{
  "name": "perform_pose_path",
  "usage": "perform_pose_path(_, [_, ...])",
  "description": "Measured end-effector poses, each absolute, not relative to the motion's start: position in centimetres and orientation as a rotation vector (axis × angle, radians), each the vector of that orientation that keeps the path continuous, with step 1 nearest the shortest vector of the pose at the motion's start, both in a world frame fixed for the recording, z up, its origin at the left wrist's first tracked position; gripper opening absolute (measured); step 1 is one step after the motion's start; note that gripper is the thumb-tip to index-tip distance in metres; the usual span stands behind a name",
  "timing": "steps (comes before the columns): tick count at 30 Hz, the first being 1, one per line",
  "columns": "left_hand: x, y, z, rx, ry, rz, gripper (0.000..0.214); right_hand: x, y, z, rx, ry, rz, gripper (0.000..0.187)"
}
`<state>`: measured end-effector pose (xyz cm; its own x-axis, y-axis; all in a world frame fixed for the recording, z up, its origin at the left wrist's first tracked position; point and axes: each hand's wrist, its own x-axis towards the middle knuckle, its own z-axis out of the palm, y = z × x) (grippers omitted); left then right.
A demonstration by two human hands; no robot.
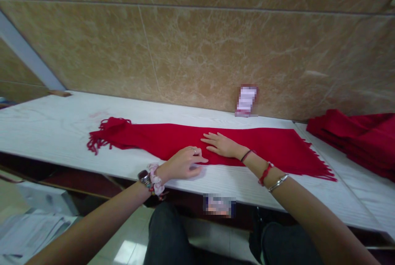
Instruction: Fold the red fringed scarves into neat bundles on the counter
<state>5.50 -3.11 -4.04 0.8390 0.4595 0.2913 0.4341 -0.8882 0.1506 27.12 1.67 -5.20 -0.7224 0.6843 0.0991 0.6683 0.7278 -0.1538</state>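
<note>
Red scarf: lies flat and lengthwise along the middle of the white table, both ends on its top.
Scarf's fringes: tassels bunched and curling towards the table's left end; straighter fringe, spread wider, towards the table's right end.
Left hand: near the table's front edge, touching the scarf's near border; thumb and forefinger apart, the other fingers loosely bent, nothing seen gripped between them.
Right hand: over the middle of the table, palm down on the scarf, fingers spread apart and fairly straight, clamped on nothing.
Left wrist and finger: ring on a finger; pink scrunchie and watch at the wrist, above the table's front edge.
Right wrist: thin dark band, red bracelet and silver bangle, above the front part of the table.
Red cloth pile: several layers heaped at the table's right end.
Blurred upright item: at the table's back edge, leaning on the wall; its print is unreadable.
Marbled tile wall: rises along the table's back edge.
Brown block: at the table's far left corner.
Blurred lower item: just below the table's front edge; cannot tell what it is.
Pale box and papers: lower than the table, off its left front.
Dark trousers: the person's legs, at the table's front edge.
</note>
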Motion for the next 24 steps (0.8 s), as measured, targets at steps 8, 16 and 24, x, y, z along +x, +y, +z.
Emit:
perform_pose_path(8, [5.4, -2.8, -4.4, 2.913, 0.700, 0.526, 0.024, 28.6, 4.5, -4.7, -1.392, -2.534, 0.143, 0.049])
perform_pose_path(16, [5.6, -1.7, -5.6, 2.819, 1.111, 0.690, 0.026, 27.1, -4.0, -5.6, -1.235, -2.664, 0.145, 0.053])
perform_pose_path(24, [6.1, -2.0, -5.8, 2.751, 1.521, 0.287, 0.050, 26.8, -4.5, -5.6, -1.291, -2.664, 0.087, 0.053])
